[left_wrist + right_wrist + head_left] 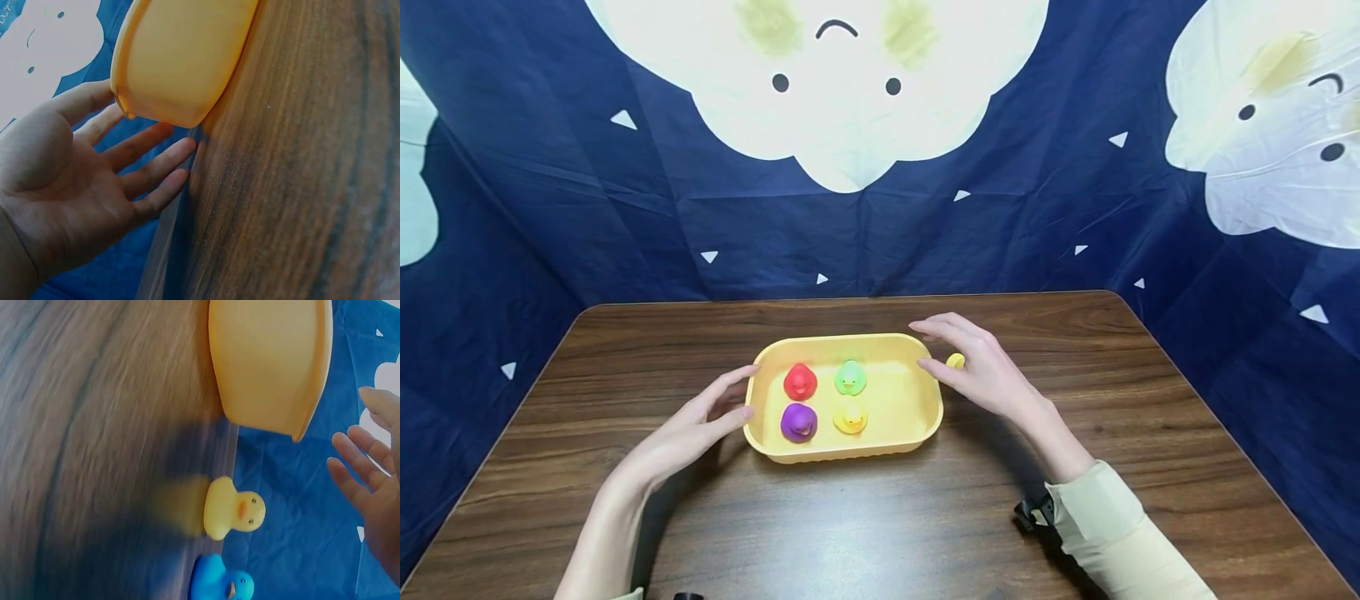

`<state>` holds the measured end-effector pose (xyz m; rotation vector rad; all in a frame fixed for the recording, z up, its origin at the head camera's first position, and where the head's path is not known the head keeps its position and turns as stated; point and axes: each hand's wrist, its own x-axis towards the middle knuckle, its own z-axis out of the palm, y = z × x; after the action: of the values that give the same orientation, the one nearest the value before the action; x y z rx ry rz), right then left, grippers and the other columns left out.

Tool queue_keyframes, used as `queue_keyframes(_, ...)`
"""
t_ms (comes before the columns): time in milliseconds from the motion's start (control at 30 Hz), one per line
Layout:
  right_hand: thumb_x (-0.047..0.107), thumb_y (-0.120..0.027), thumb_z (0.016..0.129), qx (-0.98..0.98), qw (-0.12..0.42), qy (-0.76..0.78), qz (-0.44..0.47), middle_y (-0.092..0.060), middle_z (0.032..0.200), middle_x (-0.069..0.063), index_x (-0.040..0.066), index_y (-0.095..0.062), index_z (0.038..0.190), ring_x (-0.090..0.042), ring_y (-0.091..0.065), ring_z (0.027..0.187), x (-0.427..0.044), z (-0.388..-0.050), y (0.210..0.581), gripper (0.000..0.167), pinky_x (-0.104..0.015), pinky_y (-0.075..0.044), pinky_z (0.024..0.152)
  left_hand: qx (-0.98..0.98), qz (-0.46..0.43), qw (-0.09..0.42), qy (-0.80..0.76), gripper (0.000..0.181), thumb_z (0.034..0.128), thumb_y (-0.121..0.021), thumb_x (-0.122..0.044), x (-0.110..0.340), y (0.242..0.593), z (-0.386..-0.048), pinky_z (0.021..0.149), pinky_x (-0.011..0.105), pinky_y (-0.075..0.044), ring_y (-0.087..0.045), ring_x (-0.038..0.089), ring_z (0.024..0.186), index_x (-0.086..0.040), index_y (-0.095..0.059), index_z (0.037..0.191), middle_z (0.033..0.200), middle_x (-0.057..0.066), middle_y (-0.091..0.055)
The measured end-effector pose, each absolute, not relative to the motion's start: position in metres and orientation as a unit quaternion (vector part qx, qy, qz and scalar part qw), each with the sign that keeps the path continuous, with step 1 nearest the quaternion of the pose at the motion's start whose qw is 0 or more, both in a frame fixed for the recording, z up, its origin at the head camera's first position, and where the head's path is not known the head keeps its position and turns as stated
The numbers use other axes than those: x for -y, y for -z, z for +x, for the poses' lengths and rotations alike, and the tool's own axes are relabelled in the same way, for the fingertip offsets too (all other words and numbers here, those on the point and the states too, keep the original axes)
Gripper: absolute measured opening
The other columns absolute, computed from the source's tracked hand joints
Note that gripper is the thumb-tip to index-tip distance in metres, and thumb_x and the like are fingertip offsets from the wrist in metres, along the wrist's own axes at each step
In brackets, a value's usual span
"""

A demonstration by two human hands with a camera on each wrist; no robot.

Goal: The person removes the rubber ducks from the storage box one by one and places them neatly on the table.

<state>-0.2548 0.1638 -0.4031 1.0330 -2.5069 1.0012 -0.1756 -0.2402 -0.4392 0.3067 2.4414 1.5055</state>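
A pale yellow oblong basin (pixel 898 400) sits on the table. Inside are a red rubber duck (pixel 801 381), a green one (pixel 850 377), a purple one (pixel 798 422) and a yellow one (pixel 850 418). At the basin's left end is my left hand (pixel 673 442), thumb and fingertips at the rim, fingers spread and fairly straight. Above the right end hovers my right hand (pixel 981 367), holding nothing, its fingers loosely extended. Outside the basin, another yellow duck (pixel 231 509) and a blue duck (pixel 219 581) stand on the table; the right hand mostly hides them in the head view.
The wood-grain table (pixel 865 517) ends at a back edge before a dark blue cloth (pixel 887 242) with white clouds. More cloth hangs at both sides. A black strap piece (pixel 1033 512) shows at the right cuff.
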Motion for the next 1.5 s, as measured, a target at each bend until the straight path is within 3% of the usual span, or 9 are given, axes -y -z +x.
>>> queue_keyframes(233,0.016,-0.077,0.094,0.847,0.137,-0.355,0.371,-0.069,0.128,-0.003,0.017,-0.066,0.135,-0.023,-0.068,0.112,-0.152,-0.254,0.402,0.043,-0.041,-0.058,0.087,-0.837,0.107,0.133,-0.52,0.064,0.1067,-0.056,-0.031,0.239,0.437,-0.176,0.096,0.011,-0.042,-0.047,0.041,0.141,-0.021,-0.028,0.162,0.157,0.024,-0.044)
queue_keyframes(400,0.016,-0.077,0.093,0.845,0.128,-0.354,0.38,-0.068,0.128,-0.004,0.017,-0.066,0.136,-0.02,-0.066,0.11,-0.142,-0.253,0.401,0.043,-0.037,-0.056,0.08,-0.838,0.105,0.132,-0.519,0.064,0.1067,-0.056,-0.031,0.24,0.438,-0.176,0.096,0.011,-0.042,-0.047,0.04,0.141,-0.02,-0.028,0.162,0.156,0.024,-0.044)
queue_keyframes(633,0.018,-0.078,0.093,0.848,0.121,-0.343,0.385,-0.068,0.129,-0.003,0.016,-0.066,0.136,-0.021,-0.068,0.113,-0.131,-0.252,0.403,0.045,-0.034,-0.055,0.096,-0.839,0.11,0.128,-0.517,0.063,0.1071,-0.056,-0.031,0.241,0.439,-0.176,0.096,0.011,-0.042,-0.046,0.042,0.141,-0.019,-0.028,0.162,0.156,0.024,-0.045)
queue_keyframes(833,0.02,-0.079,0.092,0.849,0.11,-0.341,0.389,-0.069,0.125,0.0,0.017,-0.067,0.134,-0.02,-0.068,0.111,-0.121,-0.249,0.408,0.044,-0.036,-0.056,0.095,-0.838,0.114,0.128,-0.518,0.063,0.1071,-0.056,-0.03,0.24,0.438,-0.176,0.096,0.011,-0.042,-0.048,0.04,0.14,-0.019,-0.028,0.162,0.156,0.024,-0.045)
queue_keyframes(1200,0.021,-0.077,0.093,0.848,0.095,-0.327,0.406,-0.072,0.123,0.003,0.012,-0.073,0.125,-0.014,-0.065,0.121,-0.102,-0.245,0.419,0.033,-0.034,-0.052,0.106,-0.84,0.112,0.128,-0.515,0.064,0.107,-0.056,-0.028,0.24,0.438,-0.177,0.095,0.012,-0.043,-0.049,0.042,0.14,-0.021,-0.027,0.163,0.156,0.025,-0.044)
queue_keyframes(1500,0.023,-0.076,0.094,0.85,0.073,-0.317,0.415,-0.072,0.121,0.005,0.015,-0.075,0.122,-0.01,-0.067,0.116,-0.092,-0.244,0.424,0.029,-0.029,-0.054,0.102,-0.84,0.107,0.132,-0.516,0.064,0.1069,-0.056,-0.03,0.241,0.439,-0.177,0.095,0.012,-0.043,-0.048,0.04,0.14,-0.022,-0.026,0.163,0.157,0.024,-0.044)
